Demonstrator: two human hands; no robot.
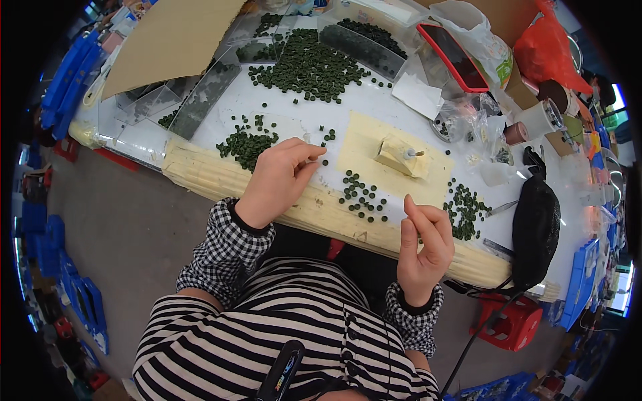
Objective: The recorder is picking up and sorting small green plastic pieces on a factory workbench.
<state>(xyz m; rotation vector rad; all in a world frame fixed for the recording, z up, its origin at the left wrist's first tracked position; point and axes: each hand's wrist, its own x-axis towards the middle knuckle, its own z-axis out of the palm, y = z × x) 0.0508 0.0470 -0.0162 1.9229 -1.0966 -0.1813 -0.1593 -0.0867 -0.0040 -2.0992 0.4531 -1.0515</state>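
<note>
My left hand (284,175) hovers at the table's near side, its thumb and fingertips brought together. A few small dark green round pieces (328,136) lie just beyond those fingertips, and a pile of the same pieces (244,148) is to its left. My right hand (426,244) is raised palm up, with curled fingers and the thumb close to them. What either pinch holds, if anything, is too small or hidden. Between the hands lie loose green pieces (362,197). Beyond them a tape-covered block (396,158) with a thin metal pin rests on a yellow sheet (354,144).
A large heap of green pieces (304,67) and clear bins (361,47) occupy the back. More pieces (466,212) lie right, near a black pouch (537,224). A red-cased phone (455,59), plastic bags and cardboard (167,43) surround the work area. The table edge is padded yellow.
</note>
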